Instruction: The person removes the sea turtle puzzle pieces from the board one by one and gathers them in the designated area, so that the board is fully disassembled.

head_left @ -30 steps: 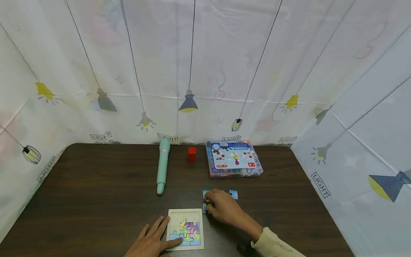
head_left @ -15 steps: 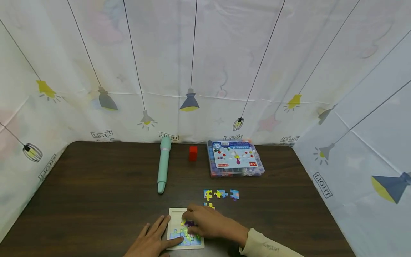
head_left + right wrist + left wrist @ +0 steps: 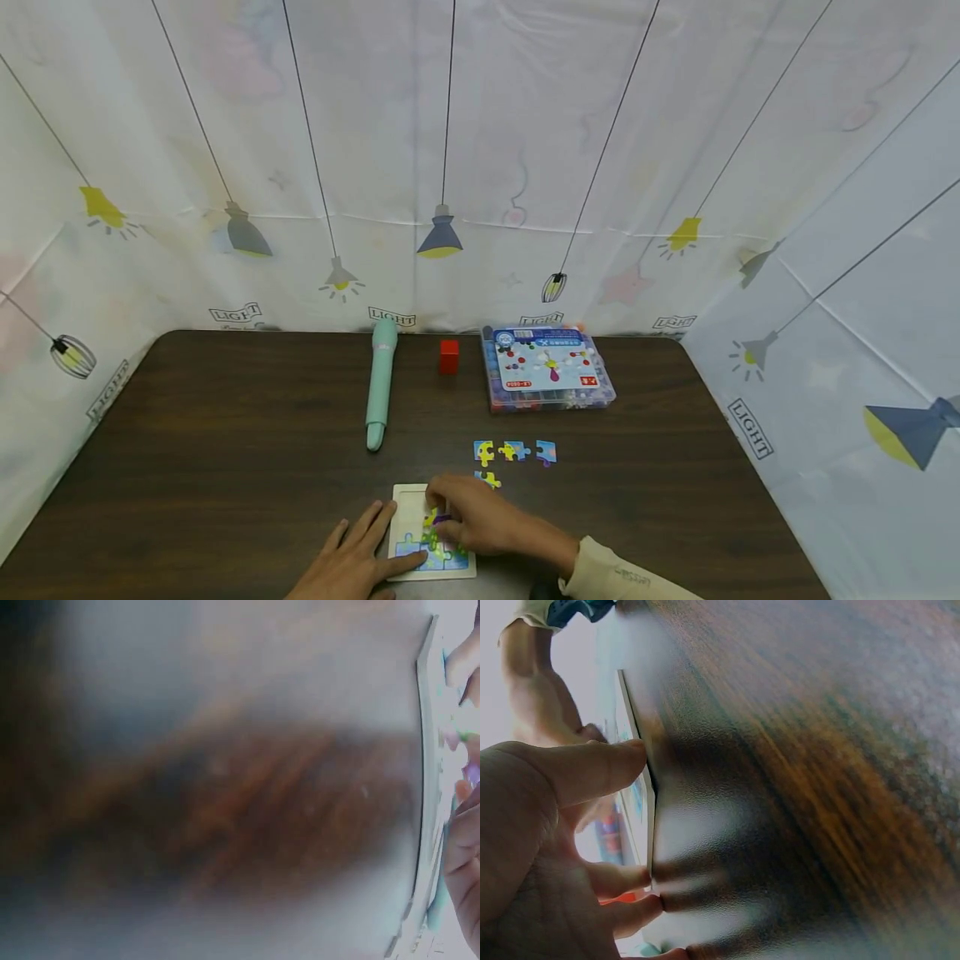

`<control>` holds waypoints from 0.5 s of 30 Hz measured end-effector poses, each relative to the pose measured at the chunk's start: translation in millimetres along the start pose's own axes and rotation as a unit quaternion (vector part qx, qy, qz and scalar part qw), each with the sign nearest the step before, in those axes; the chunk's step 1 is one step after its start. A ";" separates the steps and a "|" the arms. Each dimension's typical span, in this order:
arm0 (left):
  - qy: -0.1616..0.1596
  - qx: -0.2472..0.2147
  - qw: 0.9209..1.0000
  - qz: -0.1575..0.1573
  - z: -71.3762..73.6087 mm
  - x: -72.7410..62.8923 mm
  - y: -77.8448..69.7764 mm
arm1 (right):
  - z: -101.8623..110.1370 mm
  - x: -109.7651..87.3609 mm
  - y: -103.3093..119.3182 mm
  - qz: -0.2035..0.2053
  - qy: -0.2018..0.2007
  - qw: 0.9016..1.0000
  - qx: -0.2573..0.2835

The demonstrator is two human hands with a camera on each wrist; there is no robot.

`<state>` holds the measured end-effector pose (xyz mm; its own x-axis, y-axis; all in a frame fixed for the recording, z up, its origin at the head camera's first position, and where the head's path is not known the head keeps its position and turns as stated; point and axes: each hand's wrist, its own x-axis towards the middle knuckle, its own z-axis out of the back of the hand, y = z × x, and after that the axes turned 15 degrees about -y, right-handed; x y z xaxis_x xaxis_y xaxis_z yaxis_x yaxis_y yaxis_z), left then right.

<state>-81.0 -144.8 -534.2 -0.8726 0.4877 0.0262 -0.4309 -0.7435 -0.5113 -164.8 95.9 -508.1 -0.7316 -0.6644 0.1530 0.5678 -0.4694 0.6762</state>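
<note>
A small wooden jigsaw tray lies near the front of the table, its lower part filled with joined puzzle pieces. My left hand rests flat at the tray's left side, fingers spread and thumb across the lower pieces; in the left wrist view the thumb lies over the tray's edge. My right hand is curled over the tray's upper right, thumb and fingers pinching a puzzle piece with purple on it. That piece is mostly hidden by the fingers; purple shows beside them in the right wrist view.
Several loose puzzle pieces lie just beyond my right hand. Farther back are a mint-green pen-shaped stick, a red block and a clear plastic case with a printed label. A printed curtain hangs behind the table.
My right hand has come from the loose pieces, left and toward me, to the tray, and stays there over the last half second. The left hand keeps its place.
</note>
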 end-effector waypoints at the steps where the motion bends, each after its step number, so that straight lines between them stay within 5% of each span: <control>1: 0.001 0.001 1.000 0.001 0.5 0.0 -0.1 | 1.1 0.2 1.2 0.000 -0.005 1.000 0.015; 8: 0.003 0.006 1.000 0.000 1.4 -0.2 0.0 | 27.3 2.0 2.5 -0.006 -0.027 0.997 0.072; 15: -0.004 0.007 1.000 0.001 -0.5 -0.2 -0.8 | 85.5 -9.6 -36.9 -0.046 -0.083 0.995 -0.007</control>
<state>-80.4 -144.0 -534.2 -0.8752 0.4827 0.0318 -0.4324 -0.7510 -0.4990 -211.0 169.3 -472.9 -0.8323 -0.5134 0.2089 0.5000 -0.5330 0.6826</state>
